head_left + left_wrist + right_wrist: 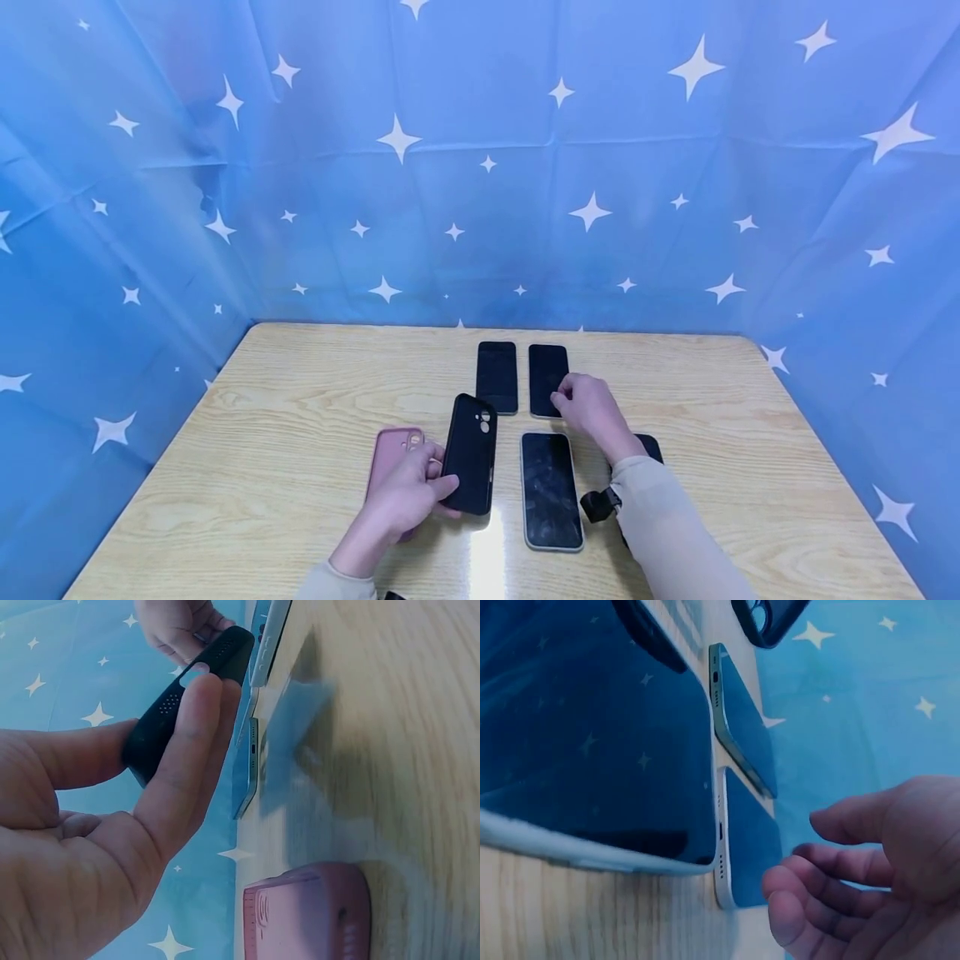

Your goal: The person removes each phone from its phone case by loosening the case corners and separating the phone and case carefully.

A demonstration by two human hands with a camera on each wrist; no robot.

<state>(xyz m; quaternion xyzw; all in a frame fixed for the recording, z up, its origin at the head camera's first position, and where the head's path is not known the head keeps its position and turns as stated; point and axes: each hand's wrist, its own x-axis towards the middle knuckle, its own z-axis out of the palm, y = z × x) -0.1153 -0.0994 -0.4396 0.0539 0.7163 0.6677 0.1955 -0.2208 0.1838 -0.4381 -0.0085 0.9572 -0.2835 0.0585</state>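
Observation:
My left hand (405,493) grips a black phone case (472,454) by its lower end, thumb on one side and fingers on the other. The case is raised off the table, and its camera cutouts face up and away. Beneath and beside that hand lies a pink phone case (386,458), partly covered by it. My right hand (596,408) hovers at the lower right of the back right phone (547,375). In the right wrist view its fingers (786,919) are loosely bent, the thumb apart, with nothing between them.
A second phone (497,371) lies at the back, left of the first. A phone with a pale rim (551,492) lies screen up nearer me. Under my right forearm, a dark phone-shaped item (648,447) is mostly hidden. A starry blue cloth (480,208) hangs behind the wooden table (300,400).

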